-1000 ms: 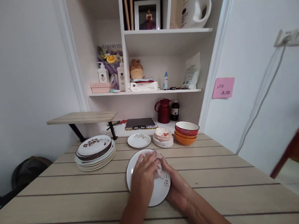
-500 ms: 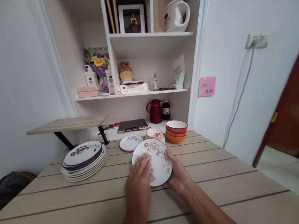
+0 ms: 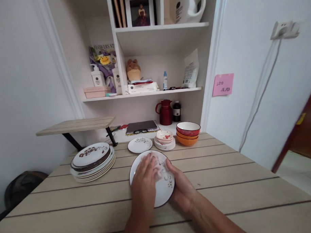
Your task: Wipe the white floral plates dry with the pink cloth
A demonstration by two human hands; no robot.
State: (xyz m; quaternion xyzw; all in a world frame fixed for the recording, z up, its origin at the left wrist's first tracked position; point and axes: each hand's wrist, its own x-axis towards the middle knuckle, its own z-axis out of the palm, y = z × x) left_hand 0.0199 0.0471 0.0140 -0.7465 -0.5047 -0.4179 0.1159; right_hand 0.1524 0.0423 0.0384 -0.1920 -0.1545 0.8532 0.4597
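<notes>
My right hand (image 3: 182,187) grips a white plate (image 3: 162,194) with a dark rim and brown flower print by its right edge, thumb on top and fingers beneath. The plate is held tilted above the wooden table (image 3: 219,199). My left hand (image 3: 143,183) presses a crumpled pale pinkish cloth (image 3: 157,167) against the plate's face, its fingers laid over the cloth. Just beyond lies another flower-printed plate (image 3: 140,145). Close by, small red-patterned bowls (image 3: 164,136) rest on a stack of small white plates (image 3: 165,146).
A tall stack of plates (image 3: 92,163) stands at the left, by a raised wooden stand (image 3: 76,125) on black legs. Red and orange bowls (image 3: 188,134) are nested at the back right. Behind them are a red jug (image 3: 166,112), a dark bottle (image 3: 176,111) and a laptop (image 3: 142,126).
The held plate has come a little nearer and to the left with both hands. My left hand and the cloth have shifted up the plate's face. The camera view has shifted slightly.
</notes>
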